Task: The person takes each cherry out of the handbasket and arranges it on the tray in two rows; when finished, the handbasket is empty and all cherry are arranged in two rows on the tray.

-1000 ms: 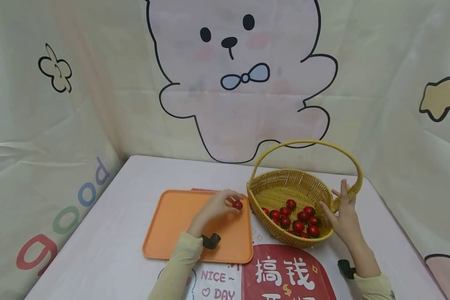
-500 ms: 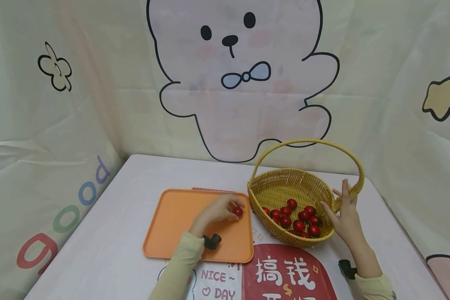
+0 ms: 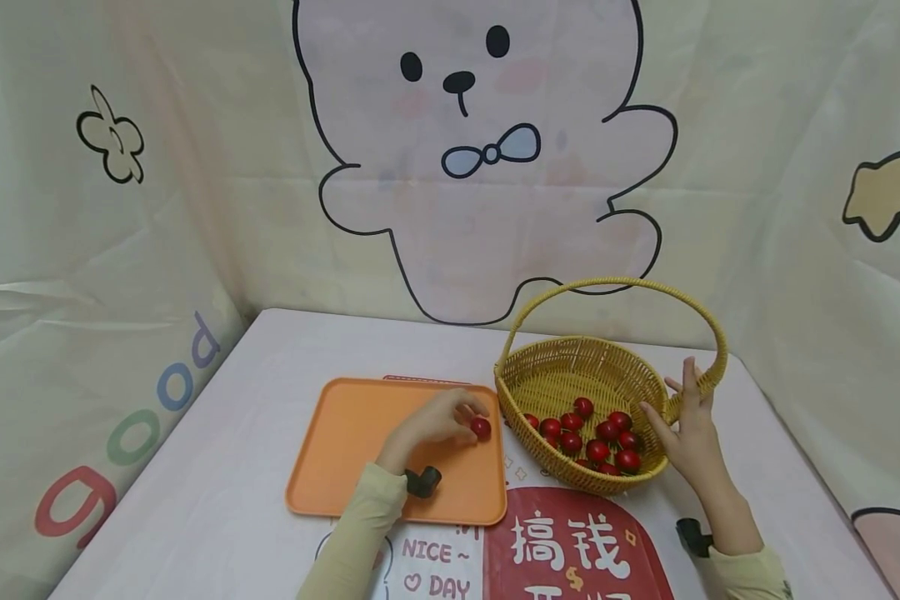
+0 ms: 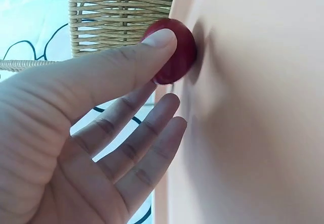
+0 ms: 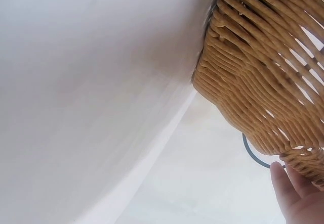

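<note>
The left hand pinched one red cherry tomato between thumb and fingers, setting it against the orange tray near its right edge. The right hand, fingers straight, rested against the rim of the wicker basket, which held more tomatoes.

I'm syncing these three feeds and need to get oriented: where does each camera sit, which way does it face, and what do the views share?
Head: worn on the head, looking forward and down at the orange tray, wicker basket and cartoon backdrop; both forearms and hands show.
Left wrist: on the left wrist, close along the left hand, whose thumb presses a red tomato against the tray.
Right wrist: on the right wrist, looking past fingertips at the basket's woven wall.
Shared: the basket appears in all three; the tomato and tray in head and left wrist.
</note>
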`<state>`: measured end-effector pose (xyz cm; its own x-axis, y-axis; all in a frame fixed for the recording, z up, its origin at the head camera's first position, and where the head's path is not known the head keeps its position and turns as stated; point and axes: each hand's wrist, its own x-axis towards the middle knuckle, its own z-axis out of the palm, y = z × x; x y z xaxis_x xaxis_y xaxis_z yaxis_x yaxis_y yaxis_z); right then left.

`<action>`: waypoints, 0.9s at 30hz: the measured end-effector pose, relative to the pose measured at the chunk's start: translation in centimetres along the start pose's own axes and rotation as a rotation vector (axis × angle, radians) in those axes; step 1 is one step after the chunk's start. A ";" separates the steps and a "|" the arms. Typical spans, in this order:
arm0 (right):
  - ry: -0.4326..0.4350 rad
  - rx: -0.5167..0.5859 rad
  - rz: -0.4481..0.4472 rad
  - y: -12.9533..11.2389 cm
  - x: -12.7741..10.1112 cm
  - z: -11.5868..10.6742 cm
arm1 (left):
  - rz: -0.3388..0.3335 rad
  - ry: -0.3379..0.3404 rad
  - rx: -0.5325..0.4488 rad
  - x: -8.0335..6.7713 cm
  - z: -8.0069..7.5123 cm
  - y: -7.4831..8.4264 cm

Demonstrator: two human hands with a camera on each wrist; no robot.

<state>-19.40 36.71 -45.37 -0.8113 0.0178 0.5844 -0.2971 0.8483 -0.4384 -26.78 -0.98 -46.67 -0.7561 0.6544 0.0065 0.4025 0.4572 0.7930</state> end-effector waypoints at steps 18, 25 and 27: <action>0.007 0.017 -0.001 0.1 -0.1 0.0 | 0.122 0.080 0.052 -0.2 -0.4 3.1; -0.012 0.019 0.033 -0.1 -0.3 0.0 | 0.198 0.120 0.097 0.4 0.2 4.6; -0.011 0.011 0.035 -0.1 -0.4 -0.1 | 0.219 0.132 0.131 0.8 0.4 5.0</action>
<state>-19.04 36.64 -45.48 -0.8268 0.0415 0.5609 -0.2738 0.8414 -0.4659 -25.19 2.09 -42.93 -0.7011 0.6658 0.2552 0.6203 0.3929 0.6789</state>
